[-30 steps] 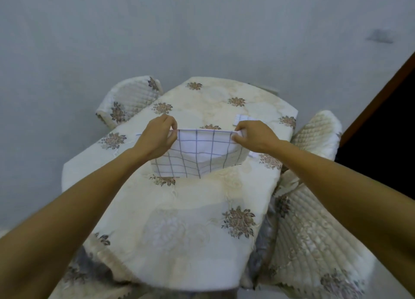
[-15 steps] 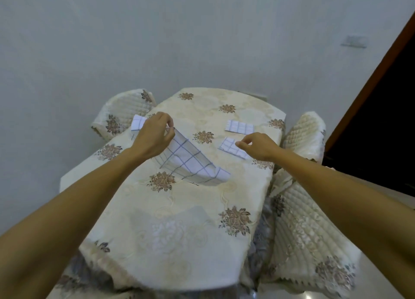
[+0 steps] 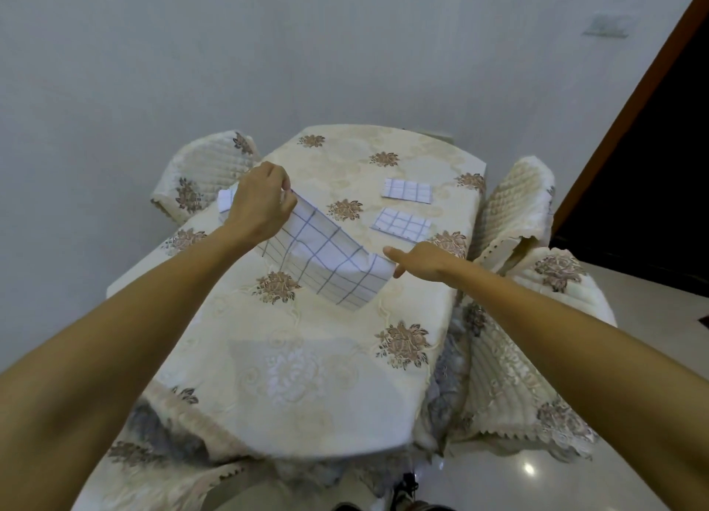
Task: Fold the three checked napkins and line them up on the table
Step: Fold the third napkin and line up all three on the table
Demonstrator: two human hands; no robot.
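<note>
Head view: a person is standing at the near end of a long table draped in a cream floral-embroidered tablecloth (image 3: 307,357), with quilted cream chair covers flanking it, one at far left (image 3: 199,176) and one at right (image 3: 514,203). Across the middle of the table, the third white napkin with grey check lines (image 3: 330,265) is hanging half-lifted, its left corner raised and its right end sagging onto the cloth. The left hand (image 3: 261,203) is pinching that raised corner between closed fingers. The right hand (image 3: 422,261) is hovering just beside the napkin's right end, fingers loosely extended and holding nothing; whether a fingertip is touching the fabric cannot be told. Farther off and to the right, two small folded checked napkins are lying flat, one nearer (image 3: 401,224) and one behind it (image 3: 408,190), slightly apart. The draping suggests a light, limp fabric that is likely needing both hands at opposite corners, since a one-corner hold is letting it slump and crease. Pinching edges rather than the middle is looking the surer grip.
</note>
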